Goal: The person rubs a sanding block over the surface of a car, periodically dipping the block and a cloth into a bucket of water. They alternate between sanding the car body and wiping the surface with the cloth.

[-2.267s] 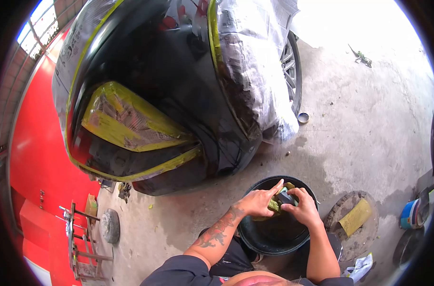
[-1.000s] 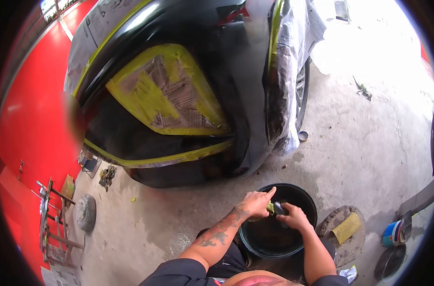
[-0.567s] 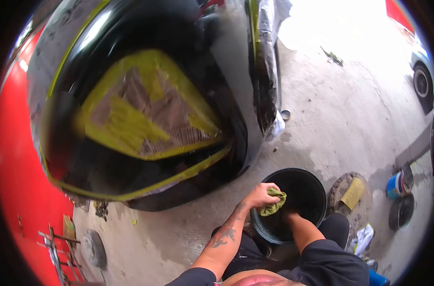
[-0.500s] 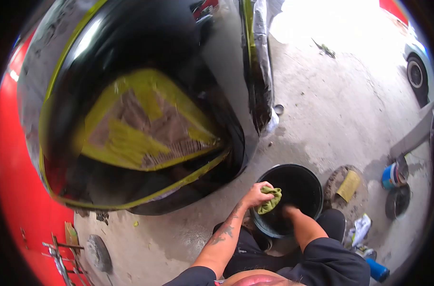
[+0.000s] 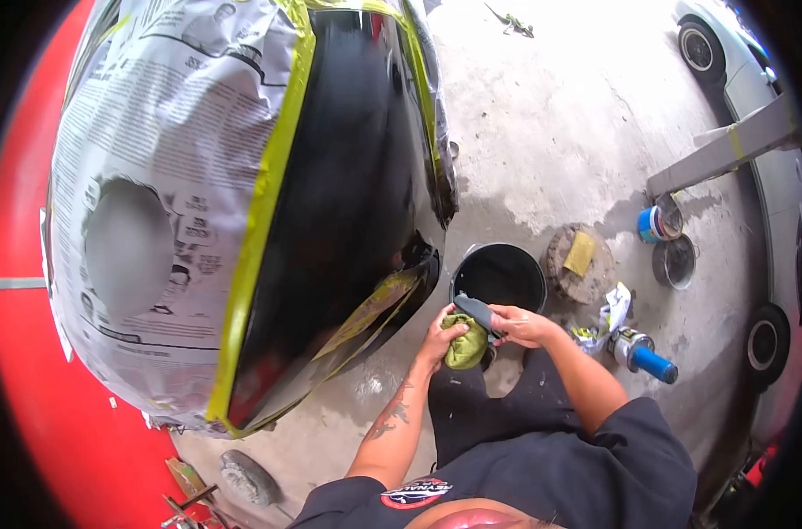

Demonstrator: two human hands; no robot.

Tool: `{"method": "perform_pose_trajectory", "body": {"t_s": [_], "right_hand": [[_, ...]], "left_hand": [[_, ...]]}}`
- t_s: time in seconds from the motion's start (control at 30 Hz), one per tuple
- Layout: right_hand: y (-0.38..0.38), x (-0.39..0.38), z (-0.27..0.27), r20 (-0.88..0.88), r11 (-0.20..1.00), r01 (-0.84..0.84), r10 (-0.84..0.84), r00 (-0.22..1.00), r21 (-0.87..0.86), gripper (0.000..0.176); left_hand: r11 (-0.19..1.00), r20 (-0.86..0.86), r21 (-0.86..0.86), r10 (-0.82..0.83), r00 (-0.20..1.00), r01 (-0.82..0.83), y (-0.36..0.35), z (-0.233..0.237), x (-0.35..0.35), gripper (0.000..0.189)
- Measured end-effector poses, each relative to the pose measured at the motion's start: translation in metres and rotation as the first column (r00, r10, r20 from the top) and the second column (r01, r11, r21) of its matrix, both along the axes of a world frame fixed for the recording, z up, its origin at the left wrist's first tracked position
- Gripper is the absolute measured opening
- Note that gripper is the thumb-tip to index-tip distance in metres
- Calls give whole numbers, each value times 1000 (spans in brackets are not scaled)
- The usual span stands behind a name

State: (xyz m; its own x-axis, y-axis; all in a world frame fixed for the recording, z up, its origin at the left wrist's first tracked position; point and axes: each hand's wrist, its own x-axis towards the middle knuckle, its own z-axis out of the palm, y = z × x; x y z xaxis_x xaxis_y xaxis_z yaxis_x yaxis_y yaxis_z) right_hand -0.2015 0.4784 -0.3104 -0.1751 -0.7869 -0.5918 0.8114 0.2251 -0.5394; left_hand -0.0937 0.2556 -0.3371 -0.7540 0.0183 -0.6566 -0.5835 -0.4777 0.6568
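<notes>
My left hand [image 5: 437, 339] is closed round a bunched green cloth [image 5: 464, 345], just at the near rim of the black bucket [image 5: 503, 271]. In my right hand [image 5: 521, 325] is a dark grey flat piece [image 5: 475, 310], its far end touching or lying just over the cloth. Both hands are close together above my knees. Dark liquid or shadow fills the bucket's inside. To the left stands a black car panel [image 5: 330, 185], edged with yellow-green tape [image 5: 258, 212] and newspaper masking [image 5: 189, 115].
A round stump-like block [image 5: 562, 276] bears a yellow sponge-like block [image 5: 580, 255]. Beyond it are a paint can [image 5: 655, 225], a metal pot [image 5: 675, 263] and a blue-handled tool [image 5: 653, 362]. A grey post [image 5: 718, 159] and a parked car [image 5: 784, 229] stand right.
My right hand has come up out of the bucket with the grey piece and met the cloth in my left hand. The view has shifted, showing more newspaper masking.
</notes>
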Motion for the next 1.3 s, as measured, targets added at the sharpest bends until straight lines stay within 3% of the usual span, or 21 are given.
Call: {"method": "perform_pose_trajectory", "body": {"t_s": [0.07, 0.1, 0.23, 0.43, 0.6, 0.67, 0.8, 0.83, 0.97, 1.07, 1.1, 1.2, 1.23, 1.3], "right_hand": [[11, -10, 14, -59, 964, -188, 180, 982, -189, 79], [8, -16, 44, -147, 979, -180, 165, 975, -97, 86], [3, -32, 61, -377, 946, -323, 304, 875, 13, 86], [3, -42, 42, -307, 946, -262, 196, 932, -191, 83], [14, -61, 14, -365, 903, -329, 218, 905, -277, 83], [26, -76, 9, -406, 874, -355, 207, 890, -332, 85], [45, -90, -10, 106, 945, -169, 206, 973, -280, 68], [47, -90, -12, 112, 966, -100, 130, 985, -238, 55], [44, -93, -10, -123, 992, -42, 27, 992, -122, 42], [46, -102, -4, 22, 997, -24, 26, 999, -79, 40], [49, -102, -8, 62, 994, -68, 74, 995, -89, 45], [47, -107, 1, 37, 983, 135, -131, 991, -121, 60], [51, -113, 0, 26, 991, 75, -73, 997, -108, 70], [55, -118, 2, 110, 994, 99, -93, 990, -50, 62]], "left_hand": [[998, 2, 62, -24, 1000, 24, -8, 38, 0, 73], [994, 14, 104, -42, 999, 40, -10, 62, -4, 77], [996, 55, 52, -79, 995, 77, -15, 90, -9, 84], [999, 154, -42, 29, 988, -23, -1, 112, -13, 88], [980, 222, -172, 135, 966, -98, 29, 115, -16, 86], [970, 274, -239, 99, 957, -32, 37, 114, -27, 83], [883, 206, -426, -116, 972, 196, 58, 112, -58, 81], [890, 228, -401, -134, 964, 218, 63, 114, -70, 76], [808, 241, -488, -240, 941, 331, 74, 121, -99, 76], [811, 274, -467, -245, 930, 351, 72, 126, -110, 79], [810, 270, -479, -232, 935, 339, 73, 128, -112, 79], [876, 380, -385, -134, 915, 289, 74, 139, -119, 76], [889, 362, -380, -111, 926, 255, 75, 142, -121, 72], [904, 346, -364, -91, 934, 223, 75, 141, -116, 64]]}}
